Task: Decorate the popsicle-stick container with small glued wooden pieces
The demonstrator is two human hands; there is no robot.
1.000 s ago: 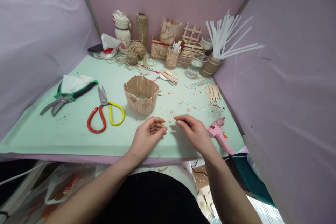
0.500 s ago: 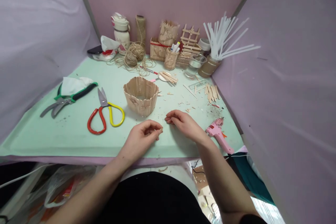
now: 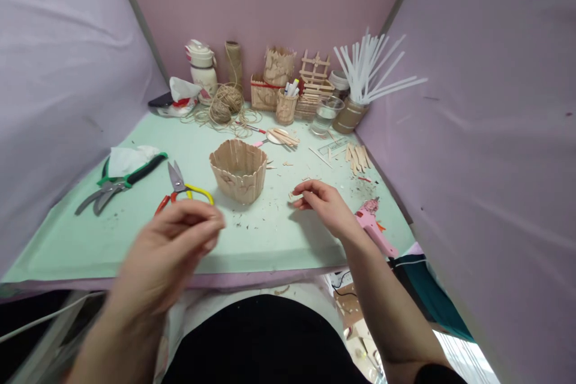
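Note:
My left hand [image 3: 173, 246] is raised near the table's front edge, partly covering the red and yellow handled scissors [image 3: 177, 183]. Its thumb and forefinger are pinched together; anything between them is too small to make out. Over the table to the right, my right hand [image 3: 321, 204] has curled fingers, with a small pale wood piece [image 3: 291, 197] at the fingertips. Between and beyond both hands stands an oval wooden basket [image 3: 238, 183] with a scalloped rim, upright. It is apart from both hands. Dark crumbs lie in front of it.
A pink glue gun [image 3: 375, 228] lies by my right forearm. Green-handled pruning shears [image 3: 108, 195] rest at left under a white tissue. Craft sticks [image 3: 357, 158] lie at right. Twine [image 3: 225, 102], a cup of water [image 3: 324, 120] and white glue sticks [image 3: 369, 66] line the back.
My left hand has moved left and up off the table, toward me, now in front of the scissors. My right hand has shifted slightly, its fingers looser. The view has tilted a little.

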